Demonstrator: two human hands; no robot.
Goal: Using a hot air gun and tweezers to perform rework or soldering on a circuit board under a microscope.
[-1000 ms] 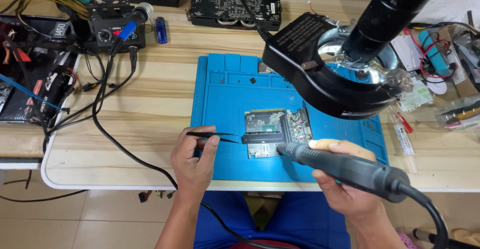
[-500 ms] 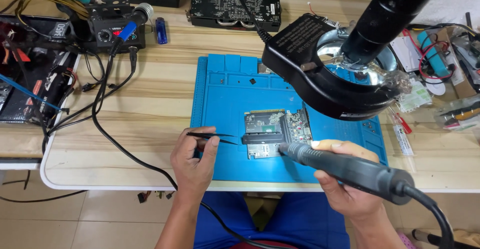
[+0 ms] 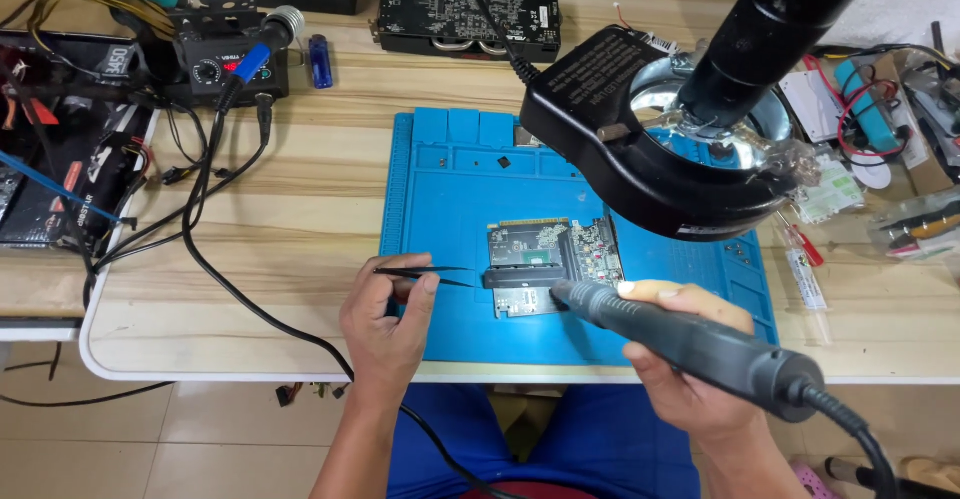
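A small green circuit board lies on the blue work mat, with a black strip across its lower part. My left hand pinches thin black tweezers whose tip reaches the strip's left end. My right hand grips a black hot-air handpiece with a cable trailing off to the right. Its nozzle points at the board's lower right edge. The handpiece hides part of my right fingers.
A black ring magnifier lamp on an arm hangs over the mat's right half. A soldering station, a blue lighter and a black graphics card lie at the back. Black cables cross the table at left. Small parts clutter the right edge.
Both hands hold nearly the same pose. The handpiece nozzle has edged slightly closer to the board.
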